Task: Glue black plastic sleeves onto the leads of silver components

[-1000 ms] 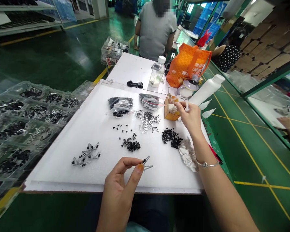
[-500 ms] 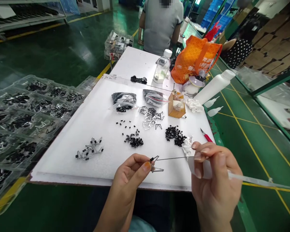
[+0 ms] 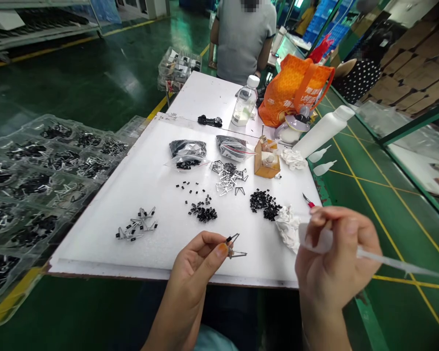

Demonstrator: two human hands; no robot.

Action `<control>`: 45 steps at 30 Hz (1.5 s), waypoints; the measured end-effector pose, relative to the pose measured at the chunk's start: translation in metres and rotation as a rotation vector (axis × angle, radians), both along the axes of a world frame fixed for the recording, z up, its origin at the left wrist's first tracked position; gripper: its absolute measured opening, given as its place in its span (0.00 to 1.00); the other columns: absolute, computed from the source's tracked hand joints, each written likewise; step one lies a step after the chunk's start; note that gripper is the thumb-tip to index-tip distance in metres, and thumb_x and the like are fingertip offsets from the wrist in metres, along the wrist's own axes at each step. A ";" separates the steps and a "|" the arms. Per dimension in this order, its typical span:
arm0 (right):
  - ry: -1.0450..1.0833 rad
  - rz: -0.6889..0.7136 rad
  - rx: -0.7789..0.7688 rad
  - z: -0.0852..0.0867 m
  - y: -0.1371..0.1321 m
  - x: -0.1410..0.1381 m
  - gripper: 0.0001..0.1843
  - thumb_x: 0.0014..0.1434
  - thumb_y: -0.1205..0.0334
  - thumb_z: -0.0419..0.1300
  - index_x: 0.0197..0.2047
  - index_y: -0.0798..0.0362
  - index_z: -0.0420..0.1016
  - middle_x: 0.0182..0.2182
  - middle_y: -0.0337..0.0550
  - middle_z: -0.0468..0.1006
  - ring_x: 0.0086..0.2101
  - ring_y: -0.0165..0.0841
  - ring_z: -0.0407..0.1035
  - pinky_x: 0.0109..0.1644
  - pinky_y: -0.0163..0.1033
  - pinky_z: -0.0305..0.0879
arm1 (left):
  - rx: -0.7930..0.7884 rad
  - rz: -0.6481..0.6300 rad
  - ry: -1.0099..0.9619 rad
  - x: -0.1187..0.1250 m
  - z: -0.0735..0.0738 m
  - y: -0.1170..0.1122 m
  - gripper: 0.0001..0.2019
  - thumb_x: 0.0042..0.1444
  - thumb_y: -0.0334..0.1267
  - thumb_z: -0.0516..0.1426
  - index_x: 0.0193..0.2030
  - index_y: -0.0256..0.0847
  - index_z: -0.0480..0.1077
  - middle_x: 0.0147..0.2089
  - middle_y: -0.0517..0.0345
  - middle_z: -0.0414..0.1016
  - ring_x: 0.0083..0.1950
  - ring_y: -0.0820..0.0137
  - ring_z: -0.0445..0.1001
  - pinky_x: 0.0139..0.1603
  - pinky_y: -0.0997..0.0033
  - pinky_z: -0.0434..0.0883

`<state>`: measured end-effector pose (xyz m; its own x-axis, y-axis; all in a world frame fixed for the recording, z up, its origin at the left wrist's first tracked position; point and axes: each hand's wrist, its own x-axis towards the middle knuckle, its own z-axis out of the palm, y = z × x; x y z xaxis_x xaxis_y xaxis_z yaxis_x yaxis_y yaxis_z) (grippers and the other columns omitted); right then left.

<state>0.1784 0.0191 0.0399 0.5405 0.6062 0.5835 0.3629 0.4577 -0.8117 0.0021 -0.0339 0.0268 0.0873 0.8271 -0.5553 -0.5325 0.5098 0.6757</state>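
Note:
My left hand (image 3: 199,261) pinches a small black component with bent silver wire leads (image 3: 234,246) between thumb and fingertips, low on the white foam board (image 3: 161,253). My right hand (image 3: 336,253) is at the board's front right corner, gripping a translucent plastic dropper (image 3: 314,239) whose long thin tube runs off to the right. Crumpled white tissue (image 3: 287,226) lies just beyond that hand. Loose black components (image 3: 264,204), a tangle of wire-leaded parts (image 3: 227,178) and a small assembled cluster (image 3: 137,225) lie on the board.
A small cardboard box (image 3: 267,161) and plastic bags of parts (image 3: 187,153) sit on the board's far side. Behind stand a water bottle (image 3: 245,102), a white squeeze bottle (image 3: 324,131) and an orange bag (image 3: 294,90). Parts-filled clear trays (image 3: 47,178) lie left. A seated person (image 3: 243,44) faces away.
My right hand has shifted up and right, and the thin needle-like line reaching the component is no longer visible. A second ago that hand was at the cardboard box. My left hand barely moved.

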 end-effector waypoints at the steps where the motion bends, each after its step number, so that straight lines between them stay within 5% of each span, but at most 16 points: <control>1: -0.057 -0.078 0.011 -0.001 0.013 0.007 0.13 0.68 0.53 0.60 0.34 0.50 0.77 0.27 0.38 0.74 0.23 0.29 0.65 0.22 0.35 0.54 | 0.001 0.001 0.009 0.000 0.000 0.000 0.10 0.58 0.49 0.69 0.37 0.49 0.77 0.40 0.63 0.77 0.51 0.67 0.71 0.54 0.71 0.67; 8: -0.359 -0.119 -0.125 -0.008 0.115 0.057 0.19 0.67 0.47 0.58 0.38 0.53 0.81 0.34 0.47 0.82 0.36 0.41 0.74 0.46 0.47 0.66 | -0.001 -0.021 0.052 -0.001 0.003 0.000 0.13 0.57 0.52 0.69 0.37 0.48 0.76 0.40 0.64 0.77 0.51 0.66 0.73 0.56 0.69 0.67; 13: -0.453 0.063 -0.310 -0.007 0.136 0.060 0.14 0.59 0.50 0.67 0.42 0.51 0.83 0.29 0.42 0.80 0.31 0.39 0.71 0.46 0.47 0.66 | 0.034 0.003 0.065 -0.004 0.004 0.001 0.13 0.57 0.52 0.69 0.37 0.48 0.76 0.40 0.64 0.78 0.48 0.67 0.74 0.56 0.69 0.68; 17: -0.368 0.214 -0.408 -0.014 0.093 0.037 0.21 0.63 0.47 0.63 0.53 0.52 0.81 0.31 0.42 0.79 0.30 0.36 0.69 0.38 0.43 0.67 | 0.069 0.030 0.120 -0.004 0.000 -0.002 0.12 0.58 0.52 0.68 0.39 0.49 0.76 0.39 0.62 0.77 0.48 0.66 0.74 0.50 0.71 0.70; 21: -0.283 0.522 -0.540 -0.023 0.015 0.007 0.20 0.68 0.44 0.58 0.44 0.48 0.85 0.28 0.39 0.76 0.22 0.28 0.62 0.26 0.37 0.60 | 0.217 0.076 0.344 0.001 -0.002 -0.006 0.08 0.60 0.48 0.66 0.38 0.50 0.77 0.43 0.60 0.79 0.55 0.62 0.73 0.53 0.70 0.69; 25: 0.027 0.729 -0.540 -0.022 -0.032 -0.008 0.08 0.67 0.51 0.64 0.43 0.41 0.84 0.32 0.37 0.73 0.29 0.29 0.67 0.33 0.36 0.64 | 0.461 0.106 0.601 0.006 -0.001 -0.008 0.05 0.64 0.37 0.62 0.37 0.54 0.78 0.45 0.63 0.80 0.60 0.64 0.72 0.59 0.69 0.66; 30: 0.032 0.653 -0.506 -0.018 -0.041 -0.011 0.03 0.66 0.57 0.66 0.39 0.41 0.82 0.33 0.35 0.72 0.33 0.28 0.68 0.36 0.34 0.64 | 0.757 -0.007 0.829 0.006 -0.003 -0.008 0.13 0.64 0.27 0.59 0.43 0.55 0.74 0.45 0.65 0.78 0.58 0.64 0.74 0.57 0.63 0.69; 36: 0.024 0.576 -0.435 -0.018 -0.048 -0.019 0.04 0.67 0.60 0.65 0.38 0.44 0.79 0.32 0.35 0.72 0.33 0.29 0.67 0.35 0.34 0.63 | 0.998 0.059 1.111 0.008 0.000 -0.007 0.14 0.56 0.24 0.62 0.44 0.48 0.70 0.39 0.61 0.77 0.54 0.60 0.76 0.68 0.47 0.61; 45: 0.051 0.576 -0.337 -0.022 -0.059 -0.023 0.03 0.68 0.63 0.64 0.40 0.44 0.78 0.32 0.34 0.71 0.31 0.28 0.66 0.33 0.35 0.63 | 1.077 0.132 1.185 0.009 0.005 -0.005 0.13 0.55 0.22 0.63 0.39 0.46 0.72 0.34 0.61 0.78 0.49 0.61 0.78 0.67 0.44 0.62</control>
